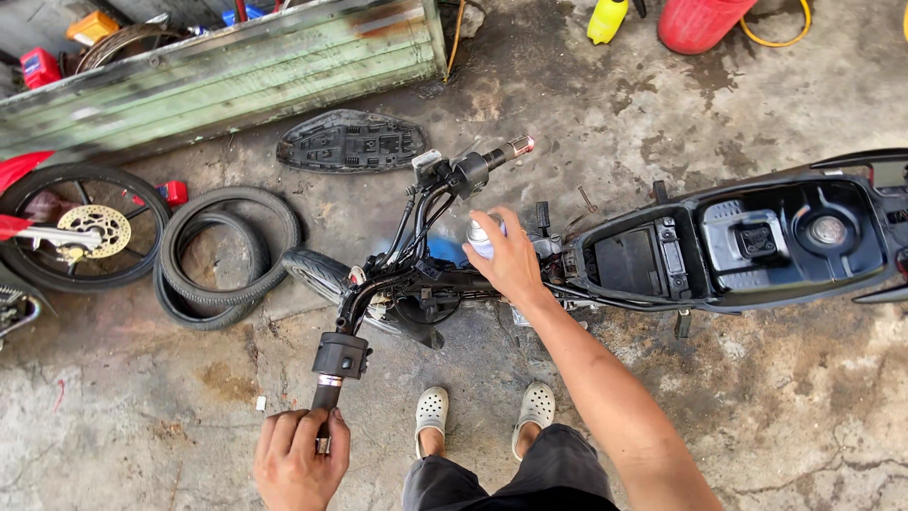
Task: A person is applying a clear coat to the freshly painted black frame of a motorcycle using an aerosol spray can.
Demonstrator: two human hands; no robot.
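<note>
The spray can [480, 237] sits in the right hand [511, 260], fingers wrapped round its smooth metal body above the stripped motorbike [662, 251]; it looks light and rigid, likely slick if oily, best gripped round the middle. The left hand [301, 459] is closed on the bare handlebar end [326, 402] (a stiff metal tube, its grip gone). Round the bike lie two soft rubber tyres [222, 255], a ribbed plastic seat base [350, 142] and a spoked wheel [83, 227] on stained, cracked concrete floor [776, 397].
</note>
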